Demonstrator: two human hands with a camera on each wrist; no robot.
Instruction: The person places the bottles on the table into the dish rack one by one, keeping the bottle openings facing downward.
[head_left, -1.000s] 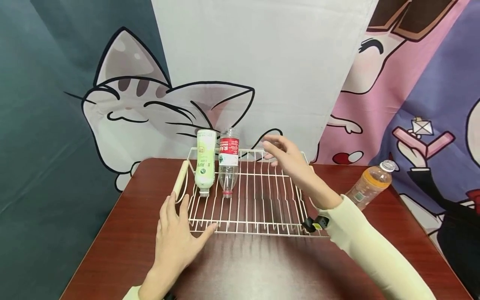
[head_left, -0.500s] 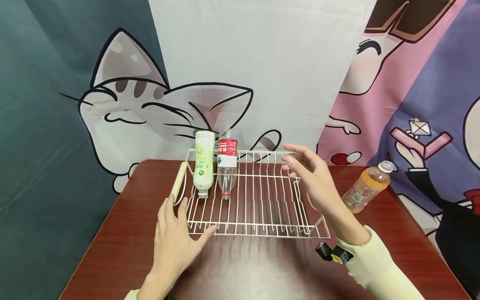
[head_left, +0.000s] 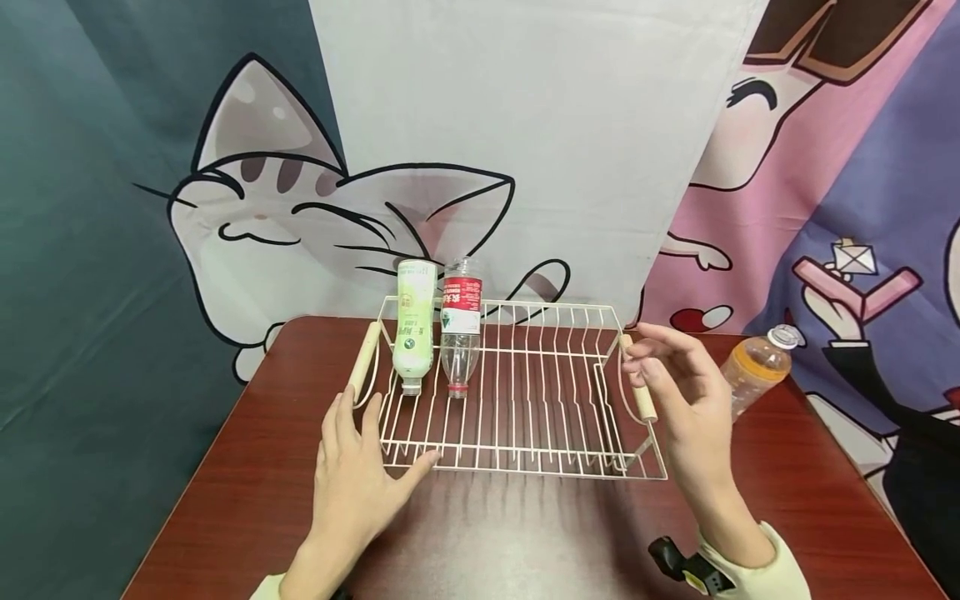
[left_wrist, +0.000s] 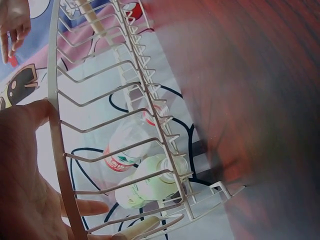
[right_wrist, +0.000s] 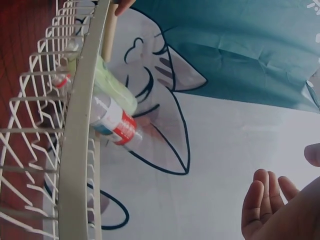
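Observation:
A cream wire dish rack [head_left: 517, 447] with wooden handles stands on the table. In it, a pale green bottle [head_left: 413, 333] and a clear plastic bottle [head_left: 461, 321] with a red and white label lie tilted side by side, cap ends toward me. My left hand [head_left: 348, 479] rests at the rack's front left corner, fingers spread; its thumb touches the front bar [left_wrist: 62, 135] in the left wrist view. Beside the right wooden handle [head_left: 643, 400], my right hand [head_left: 697, 417] hovers with loosely bent fingers and nothing held. Whether its fingertips touch the handle is unclear.
An orange-labelled clear bottle [head_left: 757, 367] stands to the right of the rack, partly hidden behind my right hand. The dark red table [head_left: 510, 533] ends against a cloth backdrop [head_left: 585, 125] printed with cartoons.
My right hand has moved right and toward me, from above the rack to its right handle. The left hand keeps its place, and the bottles lie as before.

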